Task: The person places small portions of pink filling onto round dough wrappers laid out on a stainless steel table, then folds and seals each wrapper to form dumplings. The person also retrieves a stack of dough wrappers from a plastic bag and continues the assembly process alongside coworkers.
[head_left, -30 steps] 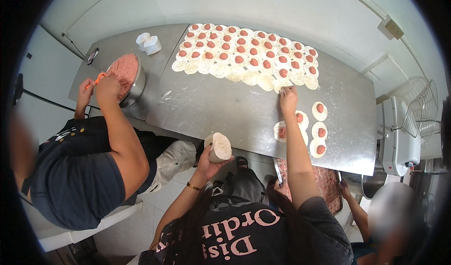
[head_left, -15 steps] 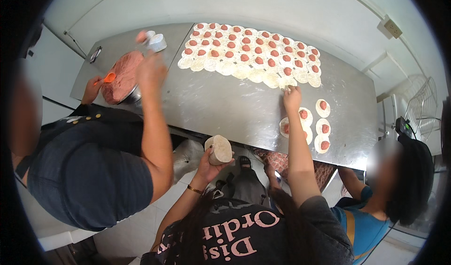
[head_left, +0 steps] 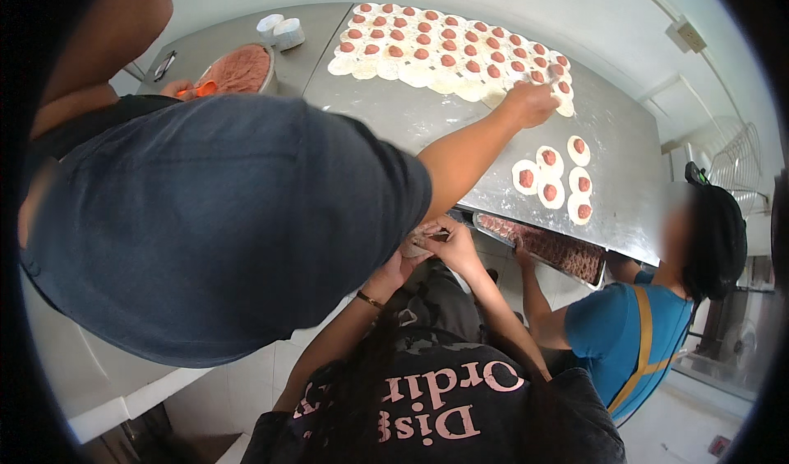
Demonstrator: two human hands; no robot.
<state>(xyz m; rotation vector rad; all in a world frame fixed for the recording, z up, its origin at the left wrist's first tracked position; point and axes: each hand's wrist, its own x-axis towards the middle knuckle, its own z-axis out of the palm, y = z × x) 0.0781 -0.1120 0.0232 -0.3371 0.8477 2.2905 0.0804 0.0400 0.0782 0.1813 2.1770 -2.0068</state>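
Note:
Close to my body, just off the table's near edge, my left hand point(head_left: 393, 275) grips a short stack of round dough wrappers point(head_left: 416, 249), partly hidden behind a co-worker's sleeve. My right hand point(head_left: 457, 250) is closed at the stack's top edge, thumb and fingers pinched against it. On the steel table point(head_left: 386, 119) beyond lie rows of round wrappers point(head_left: 445, 81), most topped with a ball of pink minced filling point(head_left: 448, 45); several along the near edge are bare. A smaller group of filled wrappers point(head_left: 550, 191) lies nearer, on the right.
A co-worker's dark sleeve point(head_left: 246, 209) fills the left, their hand point(head_left: 532, 104) over the rows' right end. A bowl point(head_left: 274, 73) of pink filling with an orange spoon point(head_left: 205, 89) and white round stacks point(head_left: 288, 34) stand far left. At right, another person holds a filled tray point(head_left: 598, 281).
My right hand has come back from the rows to the stack. The left co-worker has leaned across and reached right over the wrappers. The tray at right shows more.

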